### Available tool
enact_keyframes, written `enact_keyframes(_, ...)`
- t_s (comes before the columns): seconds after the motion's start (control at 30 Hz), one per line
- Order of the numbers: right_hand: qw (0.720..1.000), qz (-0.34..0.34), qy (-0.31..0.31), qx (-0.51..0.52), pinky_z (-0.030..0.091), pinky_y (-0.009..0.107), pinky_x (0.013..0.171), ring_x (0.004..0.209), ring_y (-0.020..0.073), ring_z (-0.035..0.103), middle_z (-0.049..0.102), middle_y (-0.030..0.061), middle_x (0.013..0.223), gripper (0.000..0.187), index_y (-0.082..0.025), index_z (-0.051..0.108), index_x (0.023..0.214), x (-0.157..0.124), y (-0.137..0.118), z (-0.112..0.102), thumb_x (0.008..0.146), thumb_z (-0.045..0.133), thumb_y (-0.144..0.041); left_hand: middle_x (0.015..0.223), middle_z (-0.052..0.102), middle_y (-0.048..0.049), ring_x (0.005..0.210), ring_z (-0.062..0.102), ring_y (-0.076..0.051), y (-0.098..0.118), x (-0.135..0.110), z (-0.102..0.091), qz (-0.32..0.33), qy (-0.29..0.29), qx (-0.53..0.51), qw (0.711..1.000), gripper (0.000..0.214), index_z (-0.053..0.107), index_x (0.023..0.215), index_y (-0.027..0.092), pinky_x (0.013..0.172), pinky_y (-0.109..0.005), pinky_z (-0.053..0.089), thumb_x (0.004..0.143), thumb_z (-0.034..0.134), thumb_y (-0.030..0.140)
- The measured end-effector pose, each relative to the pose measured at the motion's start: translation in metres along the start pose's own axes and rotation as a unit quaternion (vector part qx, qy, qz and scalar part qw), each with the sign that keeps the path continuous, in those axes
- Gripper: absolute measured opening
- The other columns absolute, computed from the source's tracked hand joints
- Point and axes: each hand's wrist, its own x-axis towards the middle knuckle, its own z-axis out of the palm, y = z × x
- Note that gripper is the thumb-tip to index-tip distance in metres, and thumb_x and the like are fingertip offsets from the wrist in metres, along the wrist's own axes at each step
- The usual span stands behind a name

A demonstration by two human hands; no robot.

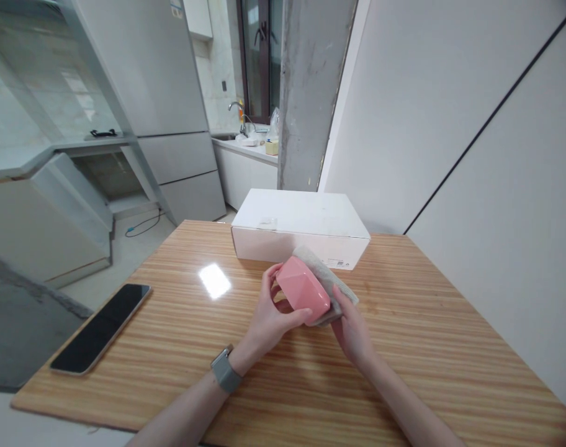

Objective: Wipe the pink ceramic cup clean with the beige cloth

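Note:
A glossy pink faceted object (302, 287), perhaps a bowl or a box, is held up over the table in front of me. My left hand (280, 310) grips it from the left side, the thumb along its near edge and the fingers round the far end. A folded grey cloth (327, 276) lies against the pink object's right side. My right hand (352, 326) pinches this cloth, thumb on top and the other fingers underneath, pressing it to the object. The underside of the pink object is hidden by the cloth and hands.
The wood-grain table (432, 323) carries a white cardboard box (301, 214) just beyond my hands. A dark-screened phone (101, 329) lies near the left edge. A white wall (478, 186) borders the right side. Behind stand a fridge (143, 68) and a sink counter (248, 149).

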Motion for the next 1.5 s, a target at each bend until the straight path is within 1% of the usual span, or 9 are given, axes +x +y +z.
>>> enact_keyframes(0.2, 0.999, 0.041, -0.014, 0.015, 0.047, 0.043, 0.104, 0.119, 0.0314, 0.062, 0.075, 0.0052, 0.114, 0.046, -0.023, 0.077, 0.103, -0.001, 0.004, -0.003, 0.069, 0.078, -0.055, 0.138, 0.048, -0.0100, 0.117, 0.055, -0.027, -0.008, 0.004, -0.007, 0.068, -0.018, 0.108, 0.992, 0.094, 0.035, 0.136, 0.030, 0.092, -0.039, 0.053, 0.058, 0.088, 0.027)
enact_keyframes(0.37, 0.996, 0.070, 0.006, 0.051, 0.048, 0.044, 0.104, 0.115, 0.0320, 0.064, 0.077, 0.0046, 0.109, 0.047, -0.023, 0.077, 0.101, -0.004, -0.003, 0.002, 0.065, 0.081, -0.053, 0.140, 0.044, -0.0105, 0.127, 0.047, -0.030, -0.010, 0.009, -0.014, 0.173, -0.027, 0.258, 0.950, 0.096, 0.036, 0.140, 0.028, 0.100, -0.045, 0.048, 0.058, 0.086, 0.027)
enact_keyframes(0.5, 0.993, 0.082, 0.032, 0.084, 0.048, 0.040, 0.104, 0.114, 0.0301, 0.065, 0.077, 0.0035, 0.106, 0.044, -0.021, 0.077, 0.099, -0.006, -0.009, 0.003, 0.065, 0.080, -0.049, 0.143, 0.041, -0.0103, 0.130, 0.044, -0.031, -0.009, 0.007, -0.014, 0.201, -0.019, 0.309, 0.929, 0.101, 0.031, 0.145, 0.029, 0.101, -0.046, 0.047, 0.059, 0.084, 0.028)
enact_keyframes(0.63, 0.987, 0.109, 0.042, 0.114, 0.049, 0.042, 0.102, 0.114, 0.0298, 0.065, 0.077, 0.0040, 0.107, 0.039, -0.021, 0.075, 0.103, -0.006, -0.013, 0.003, 0.072, 0.073, -0.045, 0.143, 0.043, -0.0115, 0.126, 0.049, -0.030, -0.009, 0.009, -0.015, 0.123, 0.036, 0.231, 0.964, 0.108, 0.024, 0.148, 0.030, 0.091, -0.040, 0.054, 0.059, 0.086, 0.031)
enact_keyframes(0.77, 0.982, 0.107, 0.076, 0.138, 0.049, 0.042, 0.101, 0.118, 0.0289, 0.064, 0.078, 0.0046, 0.106, 0.032, -0.020, 0.075, 0.102, -0.005, -0.015, 0.005, 0.076, 0.068, -0.039, 0.133, 0.053, -0.0119, 0.114, 0.057, -0.028, -0.006, 0.013, -0.016, 0.052, 0.070, 0.124, 0.988, 0.088, 0.038, 0.137, 0.025, 0.078, -0.034, 0.056, 0.062, 0.084, 0.035)
enact_keyframes(0.87, 0.981, 0.108, 0.071, 0.143, 0.048, 0.042, 0.102, 0.118, 0.0291, 0.063, 0.078, 0.0049, 0.106, 0.035, -0.020, 0.074, 0.104, -0.004, -0.013, 0.007, 0.077, 0.068, -0.041, 0.133, 0.054, -0.0116, 0.111, 0.059, -0.027, -0.005, 0.010, -0.012, 0.051, 0.061, 0.100, 0.992, 0.083, 0.040, 0.136, 0.025, 0.078, -0.035, 0.057, 0.066, 0.082, 0.036)
enact_keyframes(1.0, 0.985, 0.106, 0.033, 0.133, 0.046, 0.041, 0.104, 0.118, 0.0294, 0.063, 0.077, 0.0056, 0.109, 0.040, -0.019, 0.074, 0.104, -0.004, -0.006, 0.006, 0.075, 0.070, -0.046, 0.144, 0.044, -0.0099, 0.125, 0.050, -0.030, -0.007, 0.001, -0.003, 0.076, 0.015, 0.162, 0.984, 0.100, 0.035, 0.144, 0.031, 0.091, -0.039, 0.055, 0.059, 0.087, 0.029)
enact_keyframes(1.13, 0.986, 0.099, 0.034, 0.126, 0.048, 0.043, 0.103, 0.115, 0.0304, 0.064, 0.078, 0.0044, 0.105, 0.039, -0.021, 0.076, 0.101, -0.003, -0.004, 0.005, 0.073, 0.072, -0.049, 0.143, 0.044, -0.0119, 0.120, 0.055, -0.030, -0.008, -0.001, -0.001, 0.020, -0.029, 0.150, 0.988, 0.111, 0.023, 0.151, 0.032, 0.091, -0.042, 0.055, 0.060, 0.086, 0.026)
enact_keyframes(1.5, 0.991, 0.092, 0.045, 0.081, 0.049, 0.036, 0.101, 0.112, 0.0282, 0.067, 0.078, 0.0023, 0.102, 0.050, -0.023, 0.078, 0.094, -0.012, -0.006, 0.007, 0.056, 0.086, -0.053, 0.126, 0.060, -0.0160, 0.107, 0.062, -0.026, -0.016, 0.015, -0.006, -0.057, 0.063, 0.036, 0.996, 0.093, 0.041, 0.141, 0.018, 0.092, -0.040, 0.052, 0.060, 0.085, 0.034)
